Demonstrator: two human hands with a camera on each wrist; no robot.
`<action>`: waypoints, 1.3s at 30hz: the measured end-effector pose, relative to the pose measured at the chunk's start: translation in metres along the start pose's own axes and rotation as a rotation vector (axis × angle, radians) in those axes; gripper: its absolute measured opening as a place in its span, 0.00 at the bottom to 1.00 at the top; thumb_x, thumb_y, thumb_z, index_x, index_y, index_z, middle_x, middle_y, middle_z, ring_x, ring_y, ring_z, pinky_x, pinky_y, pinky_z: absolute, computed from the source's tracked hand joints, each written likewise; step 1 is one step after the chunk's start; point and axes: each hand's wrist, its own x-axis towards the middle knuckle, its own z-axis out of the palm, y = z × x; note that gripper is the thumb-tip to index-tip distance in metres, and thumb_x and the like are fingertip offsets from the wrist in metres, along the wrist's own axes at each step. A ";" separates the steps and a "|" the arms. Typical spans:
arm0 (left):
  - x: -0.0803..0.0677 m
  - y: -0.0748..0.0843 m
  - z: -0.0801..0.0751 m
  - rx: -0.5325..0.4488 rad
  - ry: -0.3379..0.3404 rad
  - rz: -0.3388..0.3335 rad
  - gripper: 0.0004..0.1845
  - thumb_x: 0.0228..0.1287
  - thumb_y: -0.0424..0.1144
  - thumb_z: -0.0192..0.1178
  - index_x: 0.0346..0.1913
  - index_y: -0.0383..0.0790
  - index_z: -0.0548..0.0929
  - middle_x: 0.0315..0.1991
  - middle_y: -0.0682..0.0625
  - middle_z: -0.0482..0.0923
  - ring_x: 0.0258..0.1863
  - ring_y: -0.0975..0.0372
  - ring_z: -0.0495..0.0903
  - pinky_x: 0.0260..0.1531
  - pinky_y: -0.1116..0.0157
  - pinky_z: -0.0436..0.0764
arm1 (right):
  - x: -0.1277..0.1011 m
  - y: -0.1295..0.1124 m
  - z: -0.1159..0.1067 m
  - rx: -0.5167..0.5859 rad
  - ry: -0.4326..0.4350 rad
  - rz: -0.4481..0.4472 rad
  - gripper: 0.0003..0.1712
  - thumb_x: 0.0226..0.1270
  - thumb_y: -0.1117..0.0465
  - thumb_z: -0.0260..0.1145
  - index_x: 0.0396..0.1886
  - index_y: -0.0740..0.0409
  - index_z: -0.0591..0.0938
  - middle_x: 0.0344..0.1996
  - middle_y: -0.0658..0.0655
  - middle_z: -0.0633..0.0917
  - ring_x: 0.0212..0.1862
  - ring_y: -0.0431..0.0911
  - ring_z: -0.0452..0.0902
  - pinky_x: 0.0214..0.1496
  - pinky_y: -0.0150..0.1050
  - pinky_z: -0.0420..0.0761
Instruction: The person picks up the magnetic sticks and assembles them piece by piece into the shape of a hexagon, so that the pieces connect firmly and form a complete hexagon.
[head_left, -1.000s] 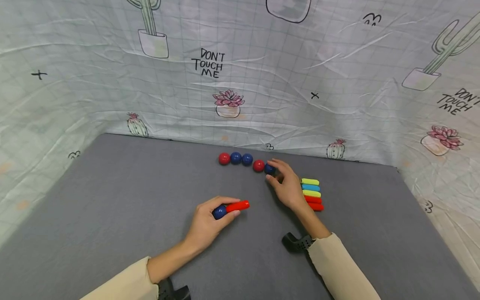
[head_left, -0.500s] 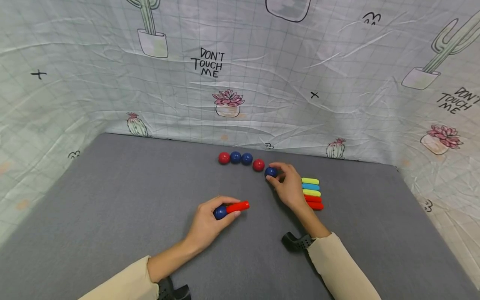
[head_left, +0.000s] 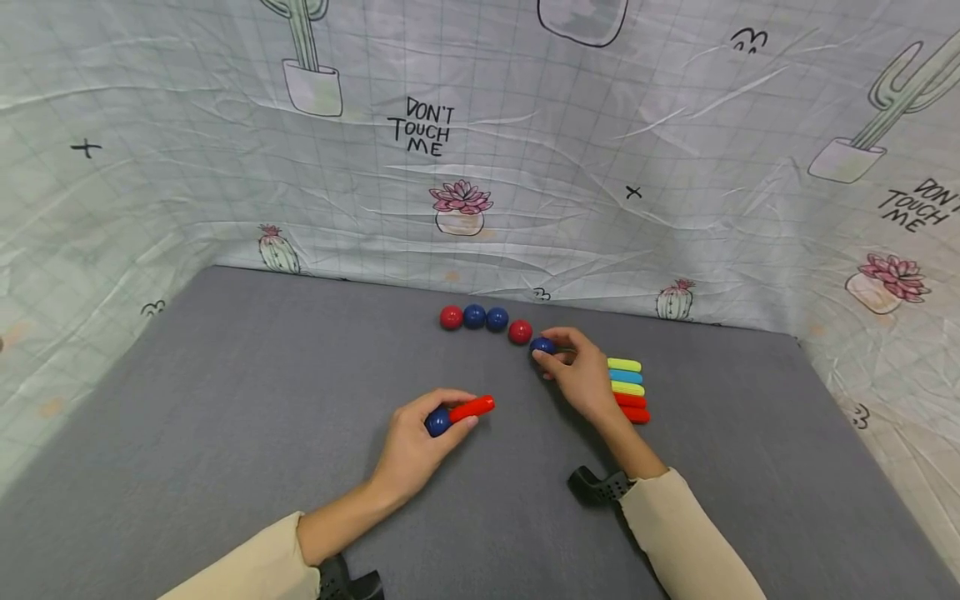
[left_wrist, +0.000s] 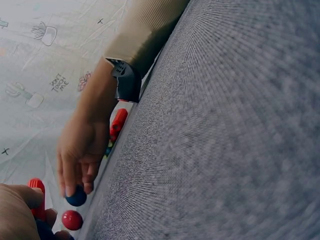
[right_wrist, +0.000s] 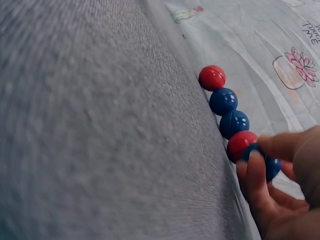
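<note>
My left hand [head_left: 411, 440] grips a red rod [head_left: 474, 407] and a blue ball [head_left: 438, 422] that meet end to end, the rod pointing right and slightly up. Fingers and thumb lie on both sides of the pair. At the right end of a row of balls, my right hand [head_left: 583, 372] pinches another blue ball [head_left: 542, 344] between thumb and fingers; its fingers partly cover that ball in the right wrist view. Just left of it lies a red ball [head_left: 520, 332], seen also in the left wrist view as a glossy red ball [left_wrist: 72, 220].
Farther left in the row sit two blue balls [head_left: 474, 317] and a red ball [head_left: 451, 317]. Right of my right hand, several yellow, blue and red rods [head_left: 628, 390] lie stacked side by side, partly covered. A printed cloth [head_left: 525, 150] hangs behind the grey table [head_left: 247, 400].
My right hand has closed its fingers round the blue ball and drawn it slightly toward me, apart from the red one. The left hand's rod has tilted up a little.
</note>
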 end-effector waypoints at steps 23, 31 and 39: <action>0.001 0.001 0.000 0.006 0.034 -0.031 0.12 0.58 0.27 0.66 0.45 0.34 0.83 0.42 0.46 0.82 0.38 0.57 0.79 0.40 0.64 0.77 | -0.009 -0.021 -0.006 0.500 -0.558 -0.158 0.19 0.65 0.69 0.64 0.54 0.68 0.73 0.46 0.67 0.76 0.36 0.52 0.81 0.42 0.44 0.82; -0.001 0.001 0.000 -0.006 0.030 -0.030 0.12 0.58 0.27 0.66 0.46 0.34 0.82 0.42 0.45 0.83 0.37 0.56 0.79 0.38 0.65 0.77 | -0.014 -0.023 -0.004 0.477 -0.631 -0.158 0.21 0.64 0.69 0.66 0.55 0.67 0.73 0.43 0.67 0.79 0.38 0.54 0.81 0.41 0.45 0.82; 0.000 0.001 0.000 -0.002 0.036 -0.020 0.12 0.58 0.26 0.66 0.45 0.33 0.82 0.41 0.44 0.82 0.35 0.57 0.78 0.37 0.64 0.76 | -0.015 -0.024 -0.001 0.499 -0.689 -0.194 0.21 0.63 0.70 0.66 0.54 0.69 0.72 0.43 0.69 0.79 0.38 0.52 0.82 0.41 0.45 0.82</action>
